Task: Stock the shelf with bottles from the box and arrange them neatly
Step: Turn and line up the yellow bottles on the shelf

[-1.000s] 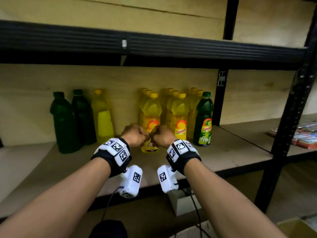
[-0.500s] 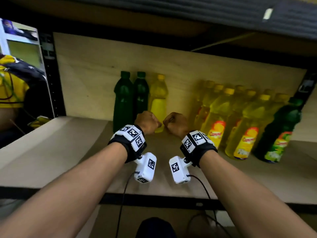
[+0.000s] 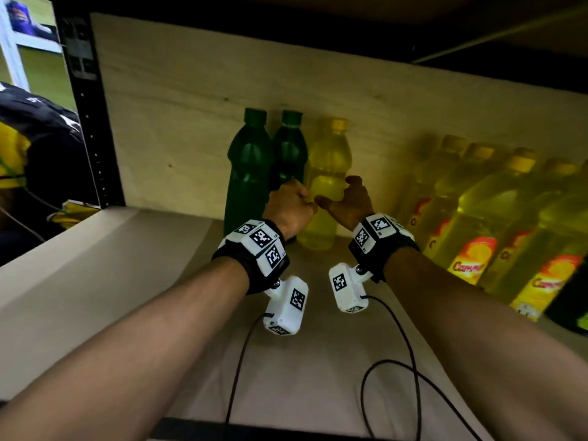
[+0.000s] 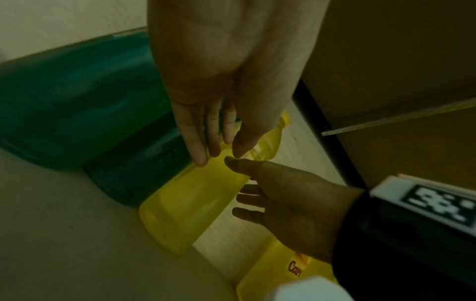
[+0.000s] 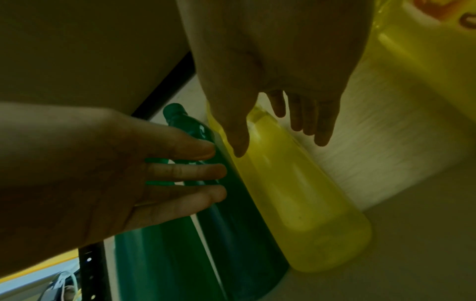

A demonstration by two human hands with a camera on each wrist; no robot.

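At the back of the shelf board [image 3: 133,281] stand two green bottles [image 3: 246,173] and, right of them, a plain yellow bottle [image 3: 329,173]. My left hand [image 3: 289,208] is open, its straight fingers [image 5: 201,173] lying against the nearer green bottle [image 5: 231,224] right beside the yellow bottle [image 5: 296,193]. My right hand [image 3: 346,198] is open too. Its thumb and spread fingers [image 5: 319,140] reach either side of the yellow bottle's upper part, and I cannot tell whether they touch it. In the left wrist view both hands, left [image 4: 221,154] and right [image 4: 283,203], meet over the yellow bottle [image 4: 190,203].
Several labelled yellow bottles [image 3: 477,218] stand in rows to the right, with a dark green one [image 3: 569,307] at the far right edge. A black upright [image 3: 92,122] bounds the shelf on the left, and a person [image 3: 19,138] is beyond it. The upper shelf hangs low overhead.
Both hands were fists in front of the labelled yellow bottles. They have moved left and forward to the plain yellow bottle and opened. My view has swung left.
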